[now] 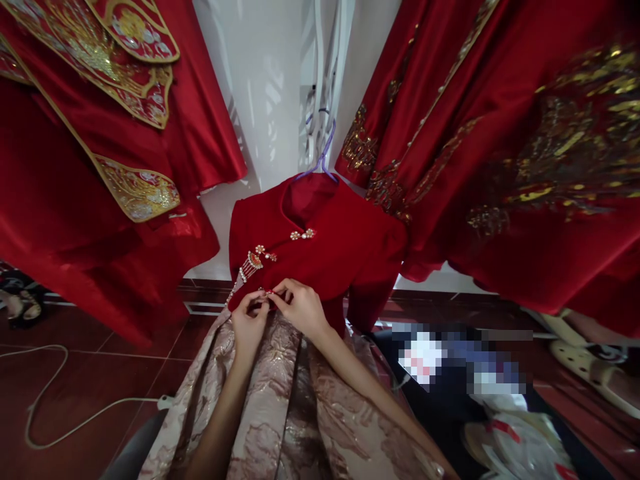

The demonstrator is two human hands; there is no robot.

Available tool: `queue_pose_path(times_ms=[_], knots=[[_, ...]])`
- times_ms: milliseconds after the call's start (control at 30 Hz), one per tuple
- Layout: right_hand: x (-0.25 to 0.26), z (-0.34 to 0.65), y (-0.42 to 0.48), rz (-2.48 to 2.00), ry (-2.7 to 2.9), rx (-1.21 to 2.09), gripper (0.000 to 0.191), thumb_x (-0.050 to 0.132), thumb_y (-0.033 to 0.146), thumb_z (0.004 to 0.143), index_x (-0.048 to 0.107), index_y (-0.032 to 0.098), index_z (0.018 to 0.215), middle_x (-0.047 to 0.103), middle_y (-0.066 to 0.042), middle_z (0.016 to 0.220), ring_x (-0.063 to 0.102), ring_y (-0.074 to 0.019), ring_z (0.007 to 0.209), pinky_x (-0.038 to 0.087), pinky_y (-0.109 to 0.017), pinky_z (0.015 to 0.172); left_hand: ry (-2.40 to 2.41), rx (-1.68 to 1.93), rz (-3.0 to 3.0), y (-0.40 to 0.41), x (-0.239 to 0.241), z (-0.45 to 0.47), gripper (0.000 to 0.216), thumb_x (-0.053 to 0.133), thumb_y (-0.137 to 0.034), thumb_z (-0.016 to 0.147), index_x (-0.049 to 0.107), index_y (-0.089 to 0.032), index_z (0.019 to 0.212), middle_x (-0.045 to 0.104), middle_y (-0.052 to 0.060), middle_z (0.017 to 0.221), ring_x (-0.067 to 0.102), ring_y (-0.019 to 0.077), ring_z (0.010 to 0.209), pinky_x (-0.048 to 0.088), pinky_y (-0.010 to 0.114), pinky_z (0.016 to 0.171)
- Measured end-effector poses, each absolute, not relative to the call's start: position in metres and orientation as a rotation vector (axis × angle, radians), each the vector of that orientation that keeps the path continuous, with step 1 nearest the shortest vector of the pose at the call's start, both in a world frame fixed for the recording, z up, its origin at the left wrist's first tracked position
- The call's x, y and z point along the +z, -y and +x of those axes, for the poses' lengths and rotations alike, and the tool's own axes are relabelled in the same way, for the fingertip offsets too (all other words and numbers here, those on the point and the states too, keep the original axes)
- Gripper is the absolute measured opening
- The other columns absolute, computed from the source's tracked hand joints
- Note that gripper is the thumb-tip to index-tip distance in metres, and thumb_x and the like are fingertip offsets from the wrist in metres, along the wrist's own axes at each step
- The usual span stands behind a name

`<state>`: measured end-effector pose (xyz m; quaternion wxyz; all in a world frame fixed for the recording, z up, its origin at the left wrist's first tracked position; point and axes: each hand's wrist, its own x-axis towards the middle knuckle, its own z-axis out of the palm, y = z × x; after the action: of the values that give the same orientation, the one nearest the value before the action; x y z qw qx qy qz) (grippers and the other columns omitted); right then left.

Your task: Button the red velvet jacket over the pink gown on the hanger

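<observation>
A red velvet dress (330,247) with a pale pink brocade skirt (263,413) hangs from a purple hanger (327,143). At its waist, my left hand (250,320) and my right hand (304,308) meet, fingertips pinched together. Between them shows a small red-and-pearl ornament (270,292), partly hidden by the fingers. Just above is a fan-shaped brooch (251,263) with beaded strands, beside a pearl flower fastener (260,249). Another flower fastener (303,234) sits below the neckline.
Red embroidered garments hang at left (200,127) and right (500,153). A white cable (65,360) lies across the tiled floor. Clear plastic packaging (520,440) lies on a dark surface at lower right, near a beige clog (580,363). Dark shoes (23,303) are at far left.
</observation>
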<state>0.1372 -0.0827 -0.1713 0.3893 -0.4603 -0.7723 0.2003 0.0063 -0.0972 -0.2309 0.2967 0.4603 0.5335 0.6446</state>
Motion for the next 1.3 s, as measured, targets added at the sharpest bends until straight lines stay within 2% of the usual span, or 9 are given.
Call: queue_pose_path(times_ms=[100, 267, 433, 633, 867, 1033, 1300], knots=[[-0.175, 0.136, 0.083, -1.197, 1.961, 0.450, 0.009, 0.057, 0.029, 0.084, 0.062, 0.022, 0.083, 0.066, 0.001, 0.082, 0.059, -0.0118, 0.071, 0.041, -0.021, 0.063, -1.418, 1.708, 1.233, 0.095, -0.237, 0.005, 0.022, 0.064, -0.024, 0.071, 0.064, -0.014, 0.090, 0.068, 0.006, 0.088, 0.065, 0.0161, 0.078, 0.053, 0.028, 0.072], [-0.181, 0.138, 0.085, -1.224, 1.883, 0.480, 0.011, 0.056, 0.031, 0.085, 0.062, 0.021, 0.085, 0.065, 0.001, 0.081, 0.057, -0.0106, 0.065, 0.042, -0.021, 0.063, -1.498, 1.669, 1.429, 0.095, -0.238, 0.004, 0.024, 0.062, -0.023, 0.071, 0.063, -0.017, 0.095, 0.061, 0.006, 0.092, 0.061, 0.0163, 0.079, 0.052, 0.029, 0.069], [-0.191, 0.133, 0.090, -1.172, 1.730, 0.497, 0.016, 0.051, 0.033, 0.088, 0.061, 0.021, 0.090, 0.063, 0.000, 0.082, 0.054, -0.0091, 0.060, 0.043, -0.021, 0.059, -1.811, 1.590, 1.931, 0.094, -0.230, -0.004, 0.018, 0.062, -0.025, 0.075, 0.067, -0.021, 0.091, 0.051, 0.006, 0.087, 0.053, 0.0211, 0.087, 0.047, 0.037, 0.081], [-0.205, 0.124, 0.094, -1.133, 1.644, 0.507, 0.019, 0.049, 0.033, 0.089, 0.062, 0.020, 0.092, 0.061, -0.002, 0.083, 0.052, -0.0104, 0.060, 0.044, -0.022, 0.061, -1.690, 1.549, 1.893, 0.091, -0.235, -0.014, 0.019, 0.057, -0.029, 0.080, 0.065, -0.021, 0.095, 0.060, 0.006, 0.090, 0.058, 0.0200, 0.085, 0.048, 0.034, 0.078], [-0.207, 0.123, 0.093, -1.155, 1.683, 0.501, 0.021, 0.049, 0.036, 0.089, 0.063, 0.022, 0.095, 0.061, -0.001, 0.084, 0.051, -0.0102, 0.059, 0.043, -0.022, 0.061, -1.516, 1.585, 1.550, 0.091, -0.232, -0.015, 0.026, 0.062, -0.031, 0.075, 0.067, -0.017, 0.096, 0.069, 0.006, 0.089, 0.066, 0.0169, 0.076, 0.054, 0.031, 0.073], [-0.207, 0.120, 0.089, -1.154, 1.709, 0.476, 0.021, 0.049, 0.035, 0.089, 0.064, 0.022, 0.096, 0.060, -0.001, 0.085, 0.051, -0.0101, 0.060, 0.043, -0.022, 0.064, -1.408, 1.574, 1.331, 0.091, -0.227, -0.013, 0.033, 0.067, -0.025, 0.067, 0.067, -0.012, 0.097, 0.072, 0.008, 0.087, 0.068, 0.0181, 0.076, 0.056, 0.033, 0.076], [-0.214, 0.120, 0.087, -1.163, 1.644, 0.514, 0.019, 0.051, 0.032, 0.087, 0.062, 0.021, 0.099, 0.059, -0.001, 0.086, 0.050, -0.0096, 0.060, 0.043, -0.022, 0.062, -1.376, 1.530, 1.335, 0.097, -0.218, -0.015, 0.029, 0.068, -0.029, 0.070, 0.071, -0.013, 0.094, 0.072, 0.010, 0.095, 0.069, 0.0206, 0.085, 0.055, 0.035, 0.083]])
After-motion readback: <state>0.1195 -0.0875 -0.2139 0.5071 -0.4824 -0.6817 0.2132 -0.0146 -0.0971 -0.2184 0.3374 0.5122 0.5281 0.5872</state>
